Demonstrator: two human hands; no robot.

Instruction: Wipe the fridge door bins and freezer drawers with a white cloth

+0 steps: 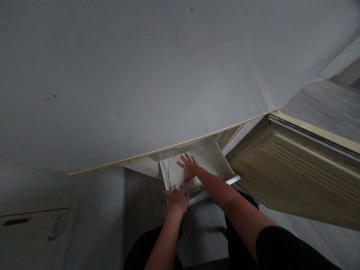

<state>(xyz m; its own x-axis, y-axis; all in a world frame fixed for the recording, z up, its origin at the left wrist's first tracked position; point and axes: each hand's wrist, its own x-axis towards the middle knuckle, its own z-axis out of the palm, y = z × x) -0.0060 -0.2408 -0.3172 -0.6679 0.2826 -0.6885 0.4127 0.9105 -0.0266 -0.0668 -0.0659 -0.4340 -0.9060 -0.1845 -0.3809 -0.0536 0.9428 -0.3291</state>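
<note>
A white drawer (225, 168) sticks out from under a broad pale panel. It may belong to a fridge or freezer, since a door with a ribbed inner face stands open beside it. My right hand (190, 167) reaches inside, fingers spread over the drawer's whitish floor, and holds nothing. At the drawer's near left corner, my left hand (177, 199) has its fingers bent over the front edge. A small pale bit shows by its fingertips, too unclear to name.
The open door (295, 172) takes up the right side, with a worn seal along its edge. Wood-look flooring (332, 108) lies beyond it. On the lower left is a pale cabinet front (30, 240) with a dark slot and a blue mark. My knees are below the drawer.
</note>
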